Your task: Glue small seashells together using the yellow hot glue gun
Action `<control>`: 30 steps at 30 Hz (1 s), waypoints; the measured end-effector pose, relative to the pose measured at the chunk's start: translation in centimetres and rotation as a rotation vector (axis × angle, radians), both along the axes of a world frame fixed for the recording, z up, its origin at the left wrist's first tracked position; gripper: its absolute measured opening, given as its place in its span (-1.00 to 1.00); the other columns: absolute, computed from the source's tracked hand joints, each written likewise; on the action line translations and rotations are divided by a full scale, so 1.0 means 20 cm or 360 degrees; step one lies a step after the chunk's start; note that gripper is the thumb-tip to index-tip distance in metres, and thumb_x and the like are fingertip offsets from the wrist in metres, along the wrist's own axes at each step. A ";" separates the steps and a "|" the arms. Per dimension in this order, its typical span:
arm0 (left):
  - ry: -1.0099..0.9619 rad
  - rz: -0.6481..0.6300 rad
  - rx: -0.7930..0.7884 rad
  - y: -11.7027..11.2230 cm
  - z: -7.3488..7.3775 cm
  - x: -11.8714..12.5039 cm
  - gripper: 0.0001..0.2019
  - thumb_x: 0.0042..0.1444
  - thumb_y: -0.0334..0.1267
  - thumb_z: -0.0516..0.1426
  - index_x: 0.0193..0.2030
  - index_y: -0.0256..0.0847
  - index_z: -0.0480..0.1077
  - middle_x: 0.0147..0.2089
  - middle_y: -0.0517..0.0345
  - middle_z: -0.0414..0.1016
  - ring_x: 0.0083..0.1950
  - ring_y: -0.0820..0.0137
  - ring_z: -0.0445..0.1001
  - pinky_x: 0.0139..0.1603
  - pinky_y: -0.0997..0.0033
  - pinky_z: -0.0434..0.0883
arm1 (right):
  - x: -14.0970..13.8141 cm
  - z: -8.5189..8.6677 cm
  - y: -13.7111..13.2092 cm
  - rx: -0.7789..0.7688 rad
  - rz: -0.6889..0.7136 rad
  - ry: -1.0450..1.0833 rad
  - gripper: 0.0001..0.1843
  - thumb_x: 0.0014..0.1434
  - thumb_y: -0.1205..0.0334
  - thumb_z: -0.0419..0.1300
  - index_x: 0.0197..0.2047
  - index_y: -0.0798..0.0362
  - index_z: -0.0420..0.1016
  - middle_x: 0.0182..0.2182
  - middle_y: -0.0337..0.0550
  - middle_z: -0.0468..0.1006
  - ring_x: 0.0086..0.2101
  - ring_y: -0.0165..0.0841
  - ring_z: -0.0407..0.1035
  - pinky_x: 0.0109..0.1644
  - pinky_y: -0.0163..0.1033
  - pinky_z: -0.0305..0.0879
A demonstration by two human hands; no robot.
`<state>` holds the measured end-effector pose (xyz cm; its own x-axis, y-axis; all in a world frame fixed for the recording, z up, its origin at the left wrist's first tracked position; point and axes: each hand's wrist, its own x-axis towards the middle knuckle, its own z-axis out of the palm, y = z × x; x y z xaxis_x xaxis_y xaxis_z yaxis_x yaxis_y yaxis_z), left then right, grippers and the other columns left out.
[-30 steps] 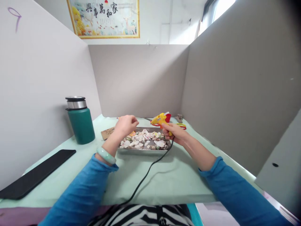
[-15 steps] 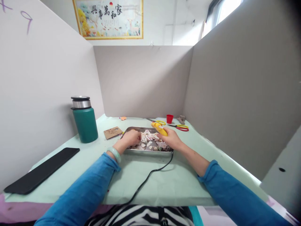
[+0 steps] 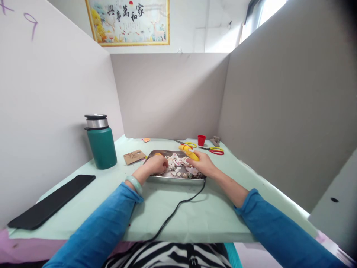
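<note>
A shallow metal tray (image 3: 173, 179) filled with several pale shells (image 3: 178, 165) sits in the middle of the light green table. My left hand (image 3: 156, 165) rests curled among the shells at the tray's left side; what its fingers hold is hidden. My right hand (image 3: 202, 163) grips a yellow glue gun (image 3: 189, 152) over the tray's right side, its nozzle pointing left and down. The gun's black cord (image 3: 178, 206) trails from under my right hand toward the table's front edge.
A green flask (image 3: 100, 142) with a steel lid stands at the left. A black flat slab (image 3: 51, 201) lies near the front left. A brown card (image 3: 134, 156), a red cup (image 3: 201, 140), and scissors (image 3: 215, 150) lie behind the tray. Grey partition walls enclose the table.
Both hands came down from above the tray to rest on it, the glue gun tipping lower. In the last half second my left hand shifted slightly left in the shells.
</note>
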<state>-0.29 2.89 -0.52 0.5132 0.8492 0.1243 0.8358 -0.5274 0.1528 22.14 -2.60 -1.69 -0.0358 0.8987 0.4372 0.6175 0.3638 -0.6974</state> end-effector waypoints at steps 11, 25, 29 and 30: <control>-0.0179 0.0144 0.0141 0.03 0.00 -0.02 -0.78 -0.05 -0.37 0.07 -0.26 -0.24 0.50 -0.22 0.02 0.56 -0.21 0.33 0.47 -0.19 0.48 0.31 | 0.01 -0.02 0.01 0.0062 0.0007 -0.0069 -0.67 0.00 0.04 0.14 -0.21 0.05 0.48 -0.48 -0.28 0.41 -0.47 -0.38 0.26 -0.38 -0.29 0.12; -0.0416 0.0299 -0.0139 -0.02 0.07 -0.06 -0.83 -0.06 -0.33 0.14 -0.31 -0.30 0.50 -0.57 0.13 0.49 -0.53 0.44 0.44 -0.43 0.53 0.32 | 0.02 -0.02 0.02 0.0036 0.0034 -0.0037 -0.69 0.00 0.04 0.16 -0.25 0.07 0.47 -0.49 -0.26 0.44 -0.47 -0.37 0.27 -0.39 -0.28 0.12; -0.1065 0.0185 -0.0774 -0.05 0.08 -0.05 -0.79 -0.02 -0.26 0.20 -0.27 -0.36 0.44 -0.43 0.03 0.54 -0.49 0.47 0.46 -0.40 0.49 0.41 | 0.01 -0.01 0.01 -0.0088 0.0158 0.0275 -0.71 0.01 0.04 0.17 -0.28 0.08 0.41 -0.59 -0.30 0.37 -0.58 -0.44 0.19 -0.51 -0.32 0.08; -0.1242 0.0149 -0.0935 -0.05 0.08 -0.05 -0.77 -0.04 -0.24 0.23 -0.28 -0.36 0.42 -0.38 0.00 0.54 -0.48 0.48 0.46 -0.38 0.47 0.43 | 0.01 0.00 0.01 -0.0121 0.0209 0.0399 -0.71 0.01 0.05 0.17 -0.28 0.08 0.38 -0.60 -0.32 0.35 -0.60 -0.46 0.17 -0.54 -0.34 0.07</control>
